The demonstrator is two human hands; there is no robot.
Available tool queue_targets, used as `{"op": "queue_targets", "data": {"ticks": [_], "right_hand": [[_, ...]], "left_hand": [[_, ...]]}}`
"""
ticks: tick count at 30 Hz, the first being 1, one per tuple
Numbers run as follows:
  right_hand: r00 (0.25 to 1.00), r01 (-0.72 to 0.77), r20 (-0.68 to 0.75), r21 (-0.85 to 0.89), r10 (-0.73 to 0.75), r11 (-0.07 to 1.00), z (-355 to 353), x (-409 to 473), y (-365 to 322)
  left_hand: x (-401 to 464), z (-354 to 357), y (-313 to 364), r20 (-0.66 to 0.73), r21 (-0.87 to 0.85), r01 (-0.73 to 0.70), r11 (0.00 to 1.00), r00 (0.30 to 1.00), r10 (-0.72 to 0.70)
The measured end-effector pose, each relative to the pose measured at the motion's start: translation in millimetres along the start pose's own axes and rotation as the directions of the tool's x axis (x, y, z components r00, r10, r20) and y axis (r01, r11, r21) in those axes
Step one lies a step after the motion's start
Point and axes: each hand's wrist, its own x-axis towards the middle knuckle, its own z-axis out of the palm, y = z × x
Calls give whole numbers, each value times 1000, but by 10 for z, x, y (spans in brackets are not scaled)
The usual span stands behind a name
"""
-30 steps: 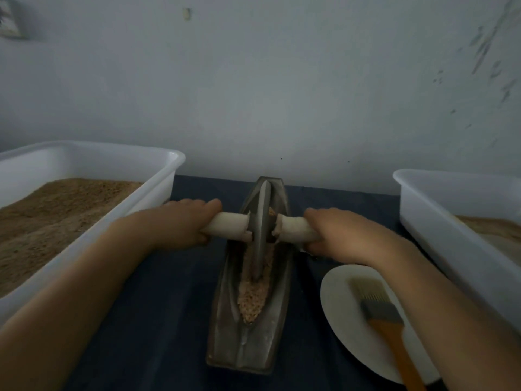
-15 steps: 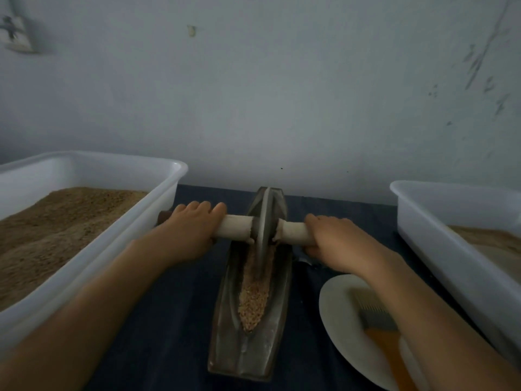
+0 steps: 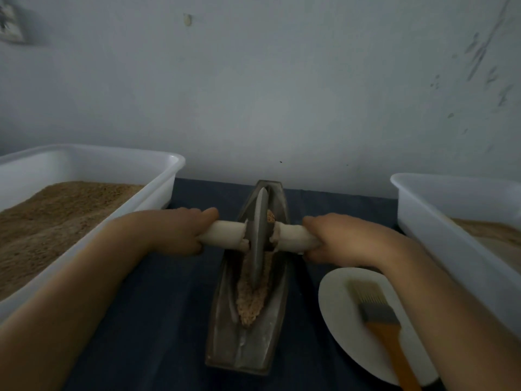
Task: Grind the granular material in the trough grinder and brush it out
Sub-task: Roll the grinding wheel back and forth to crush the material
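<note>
A boat-shaped metal trough grinder (image 3: 244, 348) lies lengthwise in the middle of the dark cloth. Pale granular material (image 3: 249, 303) fills its groove. The metal grinding wheel (image 3: 259, 235) stands upright in the groove, about mid-trough, on a white axle handle (image 3: 225, 233). My left hand (image 3: 172, 232) grips the left end of the handle. My right hand (image 3: 338, 238) grips the right end. A brush (image 3: 375, 311) with an orange handle lies on a white plate (image 3: 338, 320) to the right of the trough, partly under my right forearm.
A white tub (image 3: 93, 162) filled with brown granules stands at the left. Another white tub (image 3: 439, 210) holding paler material stands at the right. A grey wall closes the back of the table just beyond the trough's far tip.
Both hands rolled the wheel toward the trough's far end half a second ago, then drew it back toward me to about mid-trough.
</note>
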Motion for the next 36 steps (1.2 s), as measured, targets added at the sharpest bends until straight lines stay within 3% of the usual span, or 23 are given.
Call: {"op": "queue_targets", "data": {"ticks": [3,6,8,10,13,16,22,27,32,36], "right_hand": [[986,-34,-162,-30,29,999,118,175,113],[908,-83,-420,-176,1,981,257,340,196],[848,-143,-531,-231,-2,962,328,422,209],[819,-171,-573,-240,2,956,364,452,190],[851,-132,-525,-248,-19,960,348,409,188],[920,-56,-392,-177,-18,983,273,298,172],[1000,-2,-30,-40,1,999,65,42,19],[993,52,109,-1,-52,999,-45,-134,-55],[1000,21,-15,-37,-22,999,14,-41,-18],[965,-36,-262,-119,4,992,183,185,97]], "left_hand": [[223,104,-52,-269,96,54,994,963,-26],[437,268,-101,-538,113,101,988,842,-25],[511,347,-114,-644,101,102,990,765,-13],[530,381,-123,-678,90,88,992,735,-4],[478,370,-133,-651,103,72,992,759,13],[374,312,-113,-561,154,95,983,828,8],[47,102,-9,-172,152,30,988,985,-4],[-164,-47,6,103,10,-4,1000,995,3],[-43,20,-17,11,-18,-16,1000,1000,16],[193,153,-84,-294,91,35,995,956,-7]]}}
